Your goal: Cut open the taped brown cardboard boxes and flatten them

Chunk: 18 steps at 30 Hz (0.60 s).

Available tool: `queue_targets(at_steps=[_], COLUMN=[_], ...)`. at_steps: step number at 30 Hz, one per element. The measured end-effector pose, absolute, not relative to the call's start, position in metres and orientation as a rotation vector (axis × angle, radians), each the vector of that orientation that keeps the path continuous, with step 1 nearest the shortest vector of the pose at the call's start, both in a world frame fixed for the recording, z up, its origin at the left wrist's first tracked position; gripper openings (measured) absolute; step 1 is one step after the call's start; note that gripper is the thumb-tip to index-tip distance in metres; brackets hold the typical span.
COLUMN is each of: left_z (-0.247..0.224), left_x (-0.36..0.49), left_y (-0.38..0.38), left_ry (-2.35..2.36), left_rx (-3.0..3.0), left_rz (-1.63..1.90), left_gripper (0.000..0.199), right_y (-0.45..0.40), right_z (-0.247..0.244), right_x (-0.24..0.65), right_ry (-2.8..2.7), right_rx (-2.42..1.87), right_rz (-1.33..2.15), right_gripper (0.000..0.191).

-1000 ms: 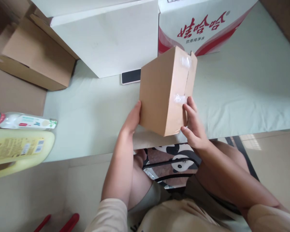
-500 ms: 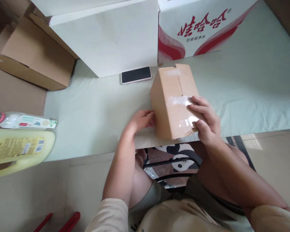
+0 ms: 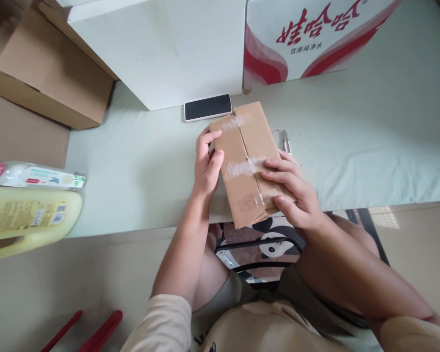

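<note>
A small brown cardboard box (image 3: 238, 190) is tilted between my two hands near the table's front edge. Strips of clear tape cross the seam on the face toward me. My left hand (image 3: 207, 164) grips its upper left side, thumb and a finger over the edge. Across the lower right of the box lies my right hand (image 3: 297, 188), with fingers on the taped face. Just beyond my right hand a small grey utility knife (image 3: 286, 142) rests on the cloth, partly hidden. Behind the box lies a dark-screened phone (image 3: 208, 107).
A white carton (image 3: 161, 54) and a red-and-white water carton (image 3: 319, 44) stand at the back of the cloth-covered table (image 3: 161, 171). Larger brown boxes (image 3: 55, 63) are at the far left. A clear bottle (image 3: 40, 176) and a yellow jug (image 3: 33, 215) lie at the left edge.
My left hand has moved up from the box's lower left side and taken hold of its upper left edge. The box has turned and shifted left, uncovering the utility knife.
</note>
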<state>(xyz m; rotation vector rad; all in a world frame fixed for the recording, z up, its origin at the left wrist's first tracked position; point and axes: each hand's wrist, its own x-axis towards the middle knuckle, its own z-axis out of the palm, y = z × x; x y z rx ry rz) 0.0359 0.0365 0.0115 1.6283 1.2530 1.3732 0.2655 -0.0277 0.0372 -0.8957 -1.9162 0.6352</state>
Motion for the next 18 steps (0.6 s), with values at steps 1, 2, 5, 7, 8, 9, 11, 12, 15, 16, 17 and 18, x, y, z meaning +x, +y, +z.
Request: queue_targets(at_steps=[1,2,5,7,8,9,11,12,15,16,17,18], left_z=[0.012,0.013,0.015,0.015,0.015,0.014,0.014,0.014,0.013,0.013,0.013,0.013], left_x=[0.039,0.041,0.042,0.041,0.04,0.039,0.038,0.038,0.039,0.039,0.04,0.04], left_y=[0.036,0.036,0.036,0.038,0.038,0.039,0.04,0.04,0.04,0.039,0.039,0.039], left_ry=[1.234,1.218,1.216,1.273,1.31,1.343,1.379,1.384,1.386,1.38,1.37,1.357], left_rx=[1.609,1.592,1.57,1.612,1.641,1.665,1.682,1.68,1.669,1.665,1.658,1.648], left_rz=[1.387,1.398,1.408,1.381,1.362,1.344,1.33,1.334,1.346,1.351,1.36,1.369], left_gripper=[0.06,0.058,0.048,0.045,0.046,0.047,0.05,0.05,0.049,0.047,0.046,0.044], right_y=[-0.027,-0.027,-0.028,-0.029,-0.029,-0.029,-0.028,-0.026,-0.019,-0.017,-0.016,-0.015], right_z=[0.037,0.036,0.035,0.035,0.035,0.035,0.036,0.036,0.032,0.029,0.026,0.024], right_x=[0.265,0.265,0.264,0.266,0.269,0.271,0.278,0.282,0.288,0.289,0.289,0.288], right_ry=[-1.92,-1.923,-1.928,-1.91,-1.874,-1.818,-1.698,-1.667,-1.767,-1.831,-1.884,-1.922], right_rx=[-0.913,-0.932,-0.93,-0.88,-0.88,-0.923,-1.137,-1.278,-1.65,-1.741,-1.825,-1.904], right_rz=[0.642,0.648,0.648,0.643,0.625,0.586,0.449,0.368,0.219,0.21,0.216,0.232], right_gripper=[0.04,0.041,0.041,0.042,0.042,0.043,0.041,0.039,0.033,0.033,0.035,0.037])
